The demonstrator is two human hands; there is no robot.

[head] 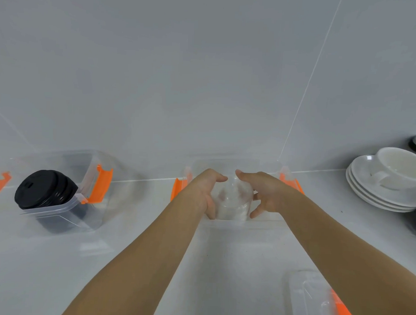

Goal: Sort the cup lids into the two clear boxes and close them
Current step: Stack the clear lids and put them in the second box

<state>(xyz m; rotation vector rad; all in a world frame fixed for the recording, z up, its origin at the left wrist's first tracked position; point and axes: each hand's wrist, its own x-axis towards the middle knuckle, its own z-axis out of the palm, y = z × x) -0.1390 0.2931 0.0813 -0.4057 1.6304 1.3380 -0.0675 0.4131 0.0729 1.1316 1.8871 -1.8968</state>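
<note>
A stack of clear dome cup lids stands in the middle clear box, which has orange latches. My left hand grips the stack's left side and my right hand grips its right side, thumbs over the top. At the left, a second clear box with orange latches holds a tilted stack of black cup lids that rises above its rim.
A clear box cover with an orange latch lies at the bottom right on the white counter. Stacked white saucers with a white cup sit at the right. The tiled wall stands right behind the boxes.
</note>
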